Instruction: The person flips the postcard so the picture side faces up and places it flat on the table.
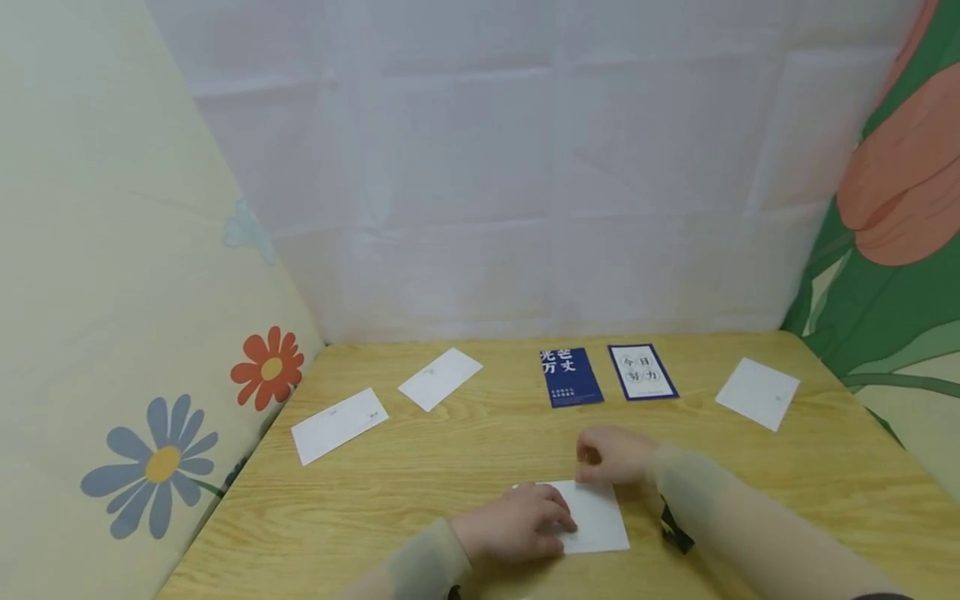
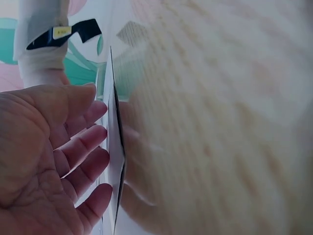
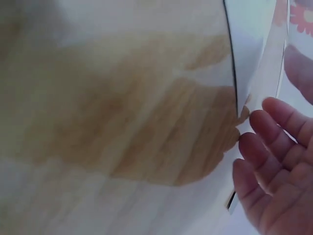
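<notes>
A white card (image 1: pixel 598 521) lies on the wooden table in front of me. My left hand (image 1: pixel 517 523) rests over its left part, with the fingertips touching it; in the left wrist view the loosely bent fingers (image 2: pixel 85 144) meet the face of the card (image 2: pixel 115 161). My right hand (image 1: pixel 618 455) is at the far right corner of the card, thumb near its edge, with a gap between thumb and forefinger. In the right wrist view its fingers (image 3: pixel 257 152) are slightly bent, tips against the tabletop beside a corner of the card (image 3: pixel 247 44).
Two white cards, one outer (image 1: pixel 340 426) and one inner (image 1: pixel 440 379), lie at the left. A blue card (image 1: pixel 573 387) and a blue-bordered white card (image 1: pixel 643 372), both with printed characters, lie at the back. Another white card (image 1: pixel 757 393) is at right. Cloth walls (image 1: pixel 525 167) surround the table (image 1: pixel 300 517).
</notes>
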Available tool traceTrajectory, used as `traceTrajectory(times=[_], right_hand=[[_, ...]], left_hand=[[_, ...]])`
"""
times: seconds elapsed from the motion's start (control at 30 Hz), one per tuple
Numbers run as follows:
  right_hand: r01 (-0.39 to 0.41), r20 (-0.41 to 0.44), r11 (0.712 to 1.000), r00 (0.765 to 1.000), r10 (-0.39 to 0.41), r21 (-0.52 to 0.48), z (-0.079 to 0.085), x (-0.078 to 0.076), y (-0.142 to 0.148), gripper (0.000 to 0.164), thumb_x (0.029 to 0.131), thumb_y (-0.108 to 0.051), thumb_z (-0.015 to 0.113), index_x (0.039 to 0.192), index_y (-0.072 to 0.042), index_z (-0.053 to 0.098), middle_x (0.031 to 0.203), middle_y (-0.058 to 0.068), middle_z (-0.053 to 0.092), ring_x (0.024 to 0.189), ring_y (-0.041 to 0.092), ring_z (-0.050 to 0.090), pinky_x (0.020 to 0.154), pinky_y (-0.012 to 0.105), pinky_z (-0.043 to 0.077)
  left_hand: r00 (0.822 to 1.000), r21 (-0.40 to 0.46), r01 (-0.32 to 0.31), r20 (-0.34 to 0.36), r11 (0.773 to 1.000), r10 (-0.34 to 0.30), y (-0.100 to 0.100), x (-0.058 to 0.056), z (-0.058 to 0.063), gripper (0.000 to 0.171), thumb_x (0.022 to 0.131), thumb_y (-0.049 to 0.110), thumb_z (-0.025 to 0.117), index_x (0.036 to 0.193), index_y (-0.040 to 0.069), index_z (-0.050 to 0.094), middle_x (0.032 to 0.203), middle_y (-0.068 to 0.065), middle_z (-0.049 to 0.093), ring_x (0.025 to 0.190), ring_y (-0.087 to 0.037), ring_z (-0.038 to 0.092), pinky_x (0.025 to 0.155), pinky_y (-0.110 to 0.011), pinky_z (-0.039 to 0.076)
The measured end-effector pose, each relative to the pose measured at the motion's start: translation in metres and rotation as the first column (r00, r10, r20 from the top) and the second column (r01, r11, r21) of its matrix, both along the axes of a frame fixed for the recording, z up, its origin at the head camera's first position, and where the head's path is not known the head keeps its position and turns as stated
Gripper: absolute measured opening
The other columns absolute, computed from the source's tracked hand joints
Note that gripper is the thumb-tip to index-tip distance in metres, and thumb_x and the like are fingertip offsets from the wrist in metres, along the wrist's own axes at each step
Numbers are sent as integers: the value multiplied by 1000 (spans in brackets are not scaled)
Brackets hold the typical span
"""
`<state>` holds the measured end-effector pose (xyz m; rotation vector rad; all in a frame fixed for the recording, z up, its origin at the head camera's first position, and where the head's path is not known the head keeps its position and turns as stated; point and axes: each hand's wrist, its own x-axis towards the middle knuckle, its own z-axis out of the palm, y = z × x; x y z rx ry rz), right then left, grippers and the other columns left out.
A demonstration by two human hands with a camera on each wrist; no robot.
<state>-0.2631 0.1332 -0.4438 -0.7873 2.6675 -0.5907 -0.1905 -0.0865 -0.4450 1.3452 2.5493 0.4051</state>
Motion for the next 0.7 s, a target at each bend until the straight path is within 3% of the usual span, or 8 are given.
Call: traceTrajectory(times=[0.3,0.7], right_hand=[[16,51,1000,999,-16,-12,6,22,4,33,71,-31,84,90,-19,60,88,-7,53,82,13,50,81,38,45],[106,63,994,992,-106,1,1,33,1,35,66,-23,87,86,-19,59,88,-4,53,84,17,48,81,40,43]], left_hand=[[1000,-5,6,8,1000,-6,-1,2,6,26,92,29,64,115,20,69,117,9,59,109,-5,51,96,-25,40],[999,38,9,50,999,-11,-4,-4,-1,26,91,28,65,115,18,69,116,8,59,109,-5,51,95,-23,39]])
